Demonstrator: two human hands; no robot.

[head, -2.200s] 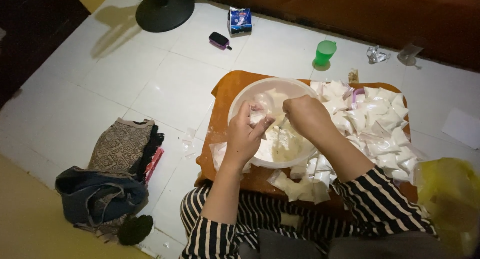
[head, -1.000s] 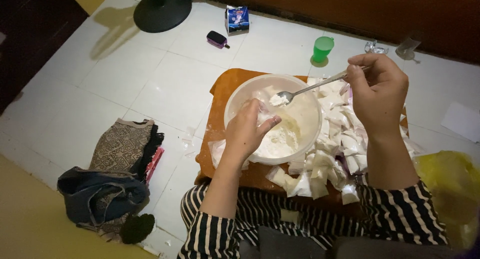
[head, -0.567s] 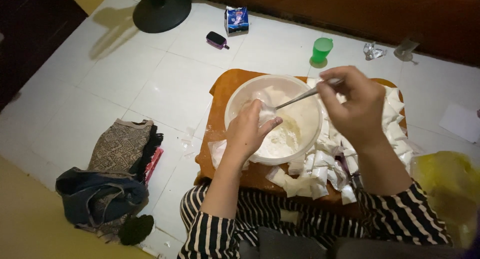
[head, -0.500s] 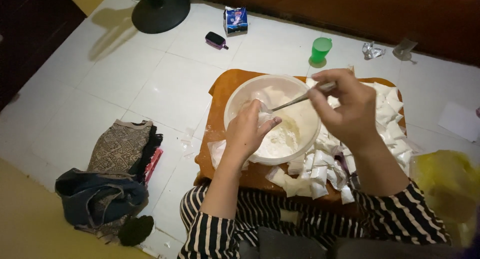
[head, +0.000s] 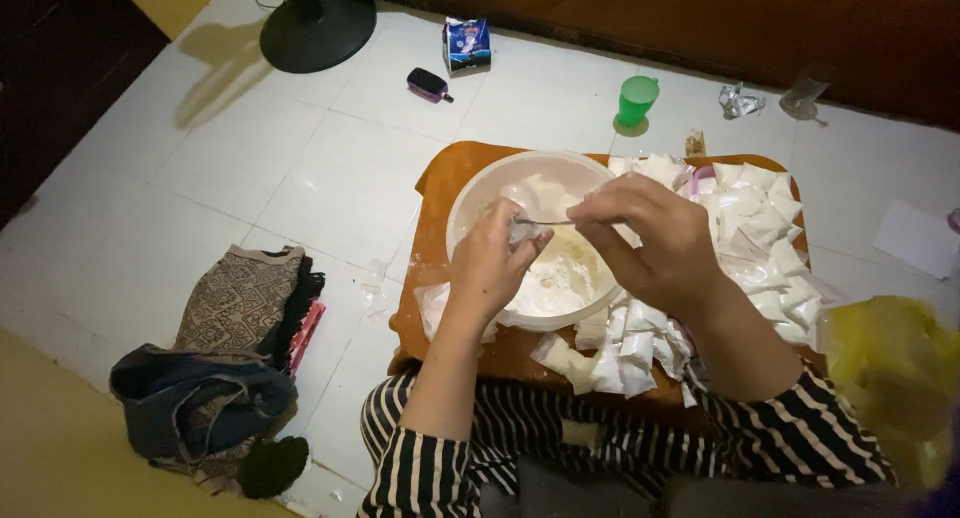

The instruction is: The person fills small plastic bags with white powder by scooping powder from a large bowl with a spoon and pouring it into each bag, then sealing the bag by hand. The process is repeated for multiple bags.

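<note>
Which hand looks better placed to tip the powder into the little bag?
The right hand, probably: it holds the spoon, whose tip reaches the small bag pinched in the left hand over the bowl.

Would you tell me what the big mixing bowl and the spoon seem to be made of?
The bowl looks like translucent whitish plastic: its thin rim glows dully, without glassy glints. The spoon seems polished metal, a slim grey handle with a bright sheen, though it is partly hidden by the right hand.
</note>
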